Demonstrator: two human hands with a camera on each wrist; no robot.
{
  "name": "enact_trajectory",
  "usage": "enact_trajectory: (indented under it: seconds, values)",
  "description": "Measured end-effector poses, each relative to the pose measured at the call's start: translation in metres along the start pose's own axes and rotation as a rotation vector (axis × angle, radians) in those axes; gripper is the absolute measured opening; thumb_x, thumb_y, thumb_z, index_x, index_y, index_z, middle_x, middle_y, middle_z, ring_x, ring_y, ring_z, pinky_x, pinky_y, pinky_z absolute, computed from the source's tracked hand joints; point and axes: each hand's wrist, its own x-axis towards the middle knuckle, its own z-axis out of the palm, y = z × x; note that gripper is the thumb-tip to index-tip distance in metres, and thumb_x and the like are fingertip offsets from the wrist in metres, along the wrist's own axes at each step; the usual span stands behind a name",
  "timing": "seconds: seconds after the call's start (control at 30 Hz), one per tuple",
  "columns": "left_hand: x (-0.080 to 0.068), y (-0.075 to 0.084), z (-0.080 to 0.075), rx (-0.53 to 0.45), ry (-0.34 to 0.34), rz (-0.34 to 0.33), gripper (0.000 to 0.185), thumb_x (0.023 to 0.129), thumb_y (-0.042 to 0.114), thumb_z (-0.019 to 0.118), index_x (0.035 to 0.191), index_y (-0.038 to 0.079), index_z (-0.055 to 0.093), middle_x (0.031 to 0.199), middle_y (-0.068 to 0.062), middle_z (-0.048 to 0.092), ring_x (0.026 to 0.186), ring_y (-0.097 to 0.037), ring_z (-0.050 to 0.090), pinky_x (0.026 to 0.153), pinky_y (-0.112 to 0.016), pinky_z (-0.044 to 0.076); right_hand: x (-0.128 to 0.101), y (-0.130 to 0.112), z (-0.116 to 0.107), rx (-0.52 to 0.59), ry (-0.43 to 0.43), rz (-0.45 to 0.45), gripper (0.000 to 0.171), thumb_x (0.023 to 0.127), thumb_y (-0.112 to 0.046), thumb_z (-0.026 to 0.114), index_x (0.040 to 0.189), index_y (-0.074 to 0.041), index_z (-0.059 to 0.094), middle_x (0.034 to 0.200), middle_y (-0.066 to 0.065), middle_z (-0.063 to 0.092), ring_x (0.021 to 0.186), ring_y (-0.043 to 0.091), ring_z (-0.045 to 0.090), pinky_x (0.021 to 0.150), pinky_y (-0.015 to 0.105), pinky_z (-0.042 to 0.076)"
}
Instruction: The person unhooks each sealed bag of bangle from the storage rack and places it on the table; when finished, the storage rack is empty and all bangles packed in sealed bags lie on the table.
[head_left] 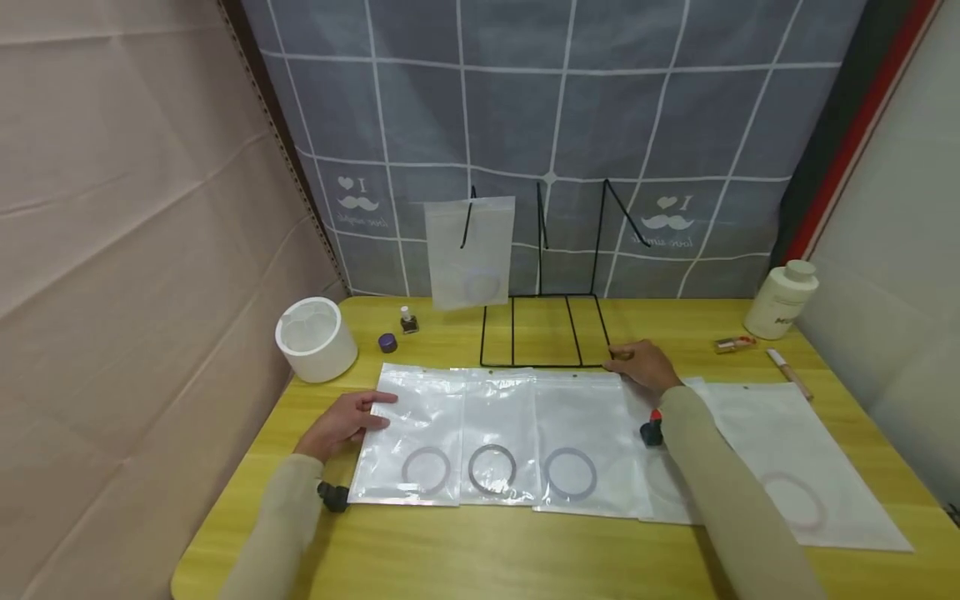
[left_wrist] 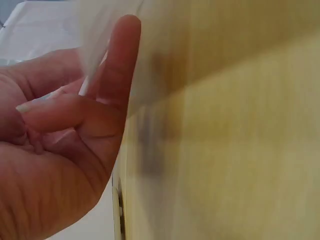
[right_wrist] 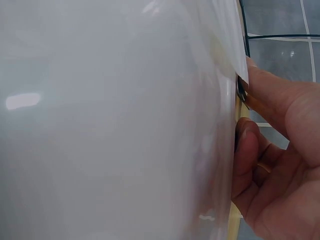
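My left hand [head_left: 347,423] holds the left edge of the leftmost clear zip bag [head_left: 390,475], its film between the fingers in the left wrist view. A pale bangle [head_left: 406,471] shows through this bag. Beside it lie a bag with a dark bangle [head_left: 472,471] and one with a lilac bangle [head_left: 549,473]. At the front right corner of the black wire rack [head_left: 540,365], my right hand [head_left: 645,365] pinches the wire. More zip bags [head_left: 787,425] lie under and beyond my right forearm. Another bagged bangle [head_left: 468,250] hangs on the rack's left hook.
A white round holder [head_left: 341,350], a purple lid [head_left: 387,342] and a small dark bottle [head_left: 408,323] stand on the left of the yellow table [head_left: 420,550]. On the right are a white bottle [head_left: 780,304], a small tube [head_left: 733,344] and a pen-like stick [head_left: 791,375].
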Motion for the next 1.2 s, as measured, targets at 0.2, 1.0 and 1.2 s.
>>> enact_trajectory:
  seconds: [0.2,1.0,1.2]
  values:
    - [0.003,-0.005,0.004,0.142,0.038,0.013,0.050,0.083,0.002,0.080,0.131,0.003,0.067,0.102,-0.009,0.066,0.063,-0.011,0.047,0.059,-0.022,0.041,0.000,-0.002,-0.001,-0.014,0.001,0.010,0.063,0.095,-0.041,0.070,0.146,-0.008,0.054,0.147,0.026,0.050,0.129,0.046,0.051,0.105,0.060,0.042]
    - [0.008,0.006,0.010,0.372,0.065,-0.042,0.049,0.077,0.007,0.085,0.125,0.009,0.073,0.112,-0.015,0.065,0.087,-0.022,0.046,0.072,-0.026,0.037,0.002,-0.006,-0.001,-0.002,-0.009,0.052,0.063,0.094,-0.042,0.070,0.146,-0.010,0.054,0.148,0.026,0.049,0.132,0.047,0.048,0.108,0.061,0.039]
    - [0.019,0.018,-0.004,0.505,-0.078,0.066,0.037,0.086,0.018,0.080,0.121,0.007,0.075,0.086,-0.003,0.059,0.075,-0.017,0.043,0.065,-0.025,0.035,0.002,-0.001,-0.001,0.002,0.004,0.029,0.063,0.094,-0.042,0.071,0.145,-0.009,0.056,0.145,0.026,0.052,0.127,0.045,0.053,0.104,0.060,0.043]
